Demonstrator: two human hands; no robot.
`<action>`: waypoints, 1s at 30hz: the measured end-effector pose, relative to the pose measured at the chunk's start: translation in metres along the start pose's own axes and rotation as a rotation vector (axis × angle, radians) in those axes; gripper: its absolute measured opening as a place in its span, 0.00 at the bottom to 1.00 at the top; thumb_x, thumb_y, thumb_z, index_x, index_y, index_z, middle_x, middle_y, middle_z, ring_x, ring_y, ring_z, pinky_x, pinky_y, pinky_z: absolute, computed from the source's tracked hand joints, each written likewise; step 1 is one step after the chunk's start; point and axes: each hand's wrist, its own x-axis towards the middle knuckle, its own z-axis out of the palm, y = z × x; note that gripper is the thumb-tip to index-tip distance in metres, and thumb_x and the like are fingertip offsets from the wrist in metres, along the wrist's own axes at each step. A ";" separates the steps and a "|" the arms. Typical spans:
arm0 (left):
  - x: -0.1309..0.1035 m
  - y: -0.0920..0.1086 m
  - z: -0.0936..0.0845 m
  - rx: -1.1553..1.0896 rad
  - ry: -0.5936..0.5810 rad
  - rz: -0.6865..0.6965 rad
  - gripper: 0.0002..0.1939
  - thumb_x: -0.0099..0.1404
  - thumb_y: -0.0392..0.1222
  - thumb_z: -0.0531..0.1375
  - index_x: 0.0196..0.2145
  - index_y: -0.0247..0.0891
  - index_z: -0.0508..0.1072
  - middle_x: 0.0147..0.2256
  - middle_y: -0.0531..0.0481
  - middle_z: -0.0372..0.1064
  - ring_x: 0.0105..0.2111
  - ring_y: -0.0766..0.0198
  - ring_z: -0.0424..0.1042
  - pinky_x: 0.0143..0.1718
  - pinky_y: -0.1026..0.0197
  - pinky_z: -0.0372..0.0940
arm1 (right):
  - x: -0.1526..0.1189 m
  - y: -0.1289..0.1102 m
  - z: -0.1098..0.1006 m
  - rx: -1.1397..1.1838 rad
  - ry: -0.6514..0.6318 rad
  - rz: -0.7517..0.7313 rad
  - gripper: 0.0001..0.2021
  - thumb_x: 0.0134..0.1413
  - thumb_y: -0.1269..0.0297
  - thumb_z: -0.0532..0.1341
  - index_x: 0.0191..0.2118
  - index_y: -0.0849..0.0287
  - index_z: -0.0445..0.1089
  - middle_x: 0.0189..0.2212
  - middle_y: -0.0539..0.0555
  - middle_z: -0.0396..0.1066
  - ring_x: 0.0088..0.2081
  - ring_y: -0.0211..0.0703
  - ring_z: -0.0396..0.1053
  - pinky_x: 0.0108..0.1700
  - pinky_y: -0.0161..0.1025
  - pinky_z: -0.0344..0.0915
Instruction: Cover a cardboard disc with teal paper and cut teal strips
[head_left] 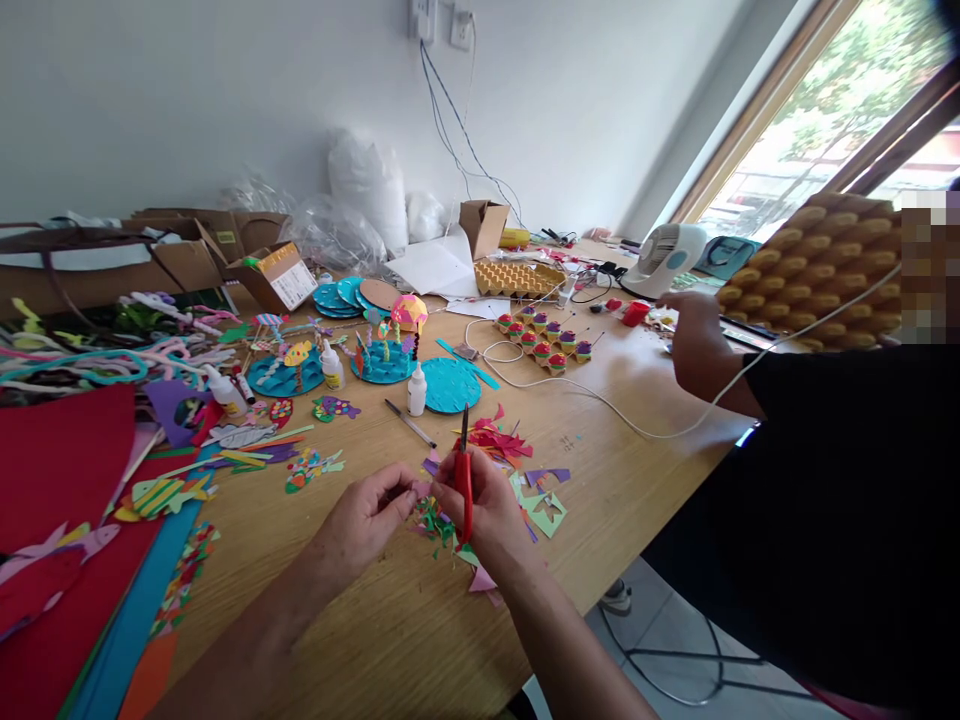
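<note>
My left hand (379, 510) pinches a small piece of pink paper (423, 489) between thumb and fingers. My right hand (484, 505) is closed around red-handled scissors (465, 490), whose dark blades point away from me, and its fingertips meet the same pink piece. Green paper shreds (435, 520) lie on the table under the hands. Just beyond are red paper scraps (499, 440), and to the right a light green scrap (549, 512) with a cut-out shape. A pen (410, 423) and a white glue bottle (417, 390) are in front of the hands.
Blue round discs (451, 385) and decorated models (384, 360) stand farther back. Coloured sheets (60, 450) and paper fish (161, 497) cover the left side. Painted egg-carton cups (544, 340) sit at centre right. A person's arm (701, 355) reaches in from the right near a fan (664, 262).
</note>
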 end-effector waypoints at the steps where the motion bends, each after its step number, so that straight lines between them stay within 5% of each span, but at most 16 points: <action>1: 0.000 0.000 0.001 0.001 0.008 -0.001 0.07 0.56 0.42 0.54 0.24 0.38 0.67 0.20 0.58 0.58 0.22 0.67 0.57 0.23 0.65 0.53 | 0.000 0.001 0.001 -0.006 0.009 0.000 0.10 0.40 0.68 0.62 0.29 0.59 0.60 0.24 0.46 0.61 0.25 0.33 0.58 0.26 0.31 0.56; 8: 0.000 -0.001 -0.001 -0.020 0.088 -0.010 0.08 0.55 0.44 0.54 0.24 0.39 0.66 0.20 0.57 0.58 0.22 0.67 0.59 0.25 0.64 0.55 | -0.004 0.000 -0.001 -0.077 -0.005 0.038 0.10 0.43 0.63 0.61 0.30 0.59 0.59 0.23 0.45 0.58 0.24 0.33 0.55 0.24 0.30 0.55; 15: -0.003 0.008 -0.013 -0.112 0.137 -0.069 0.09 0.56 0.47 0.55 0.25 0.39 0.65 0.23 0.55 0.63 0.26 0.65 0.64 0.29 0.62 0.61 | -0.029 -0.003 -0.015 -0.475 -0.254 0.111 0.12 0.54 0.60 0.51 0.23 0.59 0.55 0.18 0.45 0.53 0.22 0.32 0.50 0.23 0.31 0.47; 30: -0.002 0.013 -0.005 -0.223 0.029 -0.175 0.07 0.56 0.42 0.56 0.25 0.37 0.65 0.22 0.55 0.63 0.25 0.67 0.64 0.28 0.63 0.62 | -0.031 0.001 -0.005 -0.572 -0.325 0.078 0.11 0.55 0.64 0.50 0.23 0.58 0.53 0.19 0.44 0.52 0.23 0.32 0.48 0.23 0.30 0.45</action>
